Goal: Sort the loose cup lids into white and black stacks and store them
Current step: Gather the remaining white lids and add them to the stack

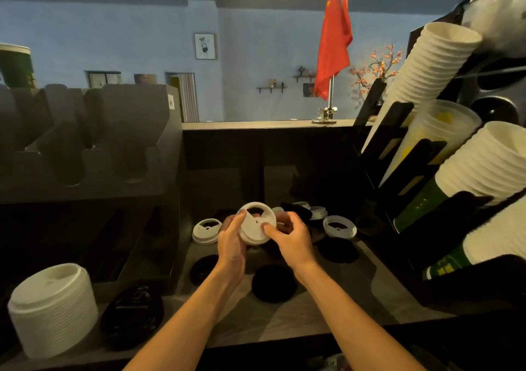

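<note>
Gripping 1 wht lid stack (257,224), 2 hands (232,242) (291,239)

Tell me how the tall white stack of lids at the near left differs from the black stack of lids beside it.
The tall white stack of lids is pale and matte; the black stack of lids is dark and glossy. The white stack rises much higher; the black one sits low. Both are round nested lids on the counter.
</note>
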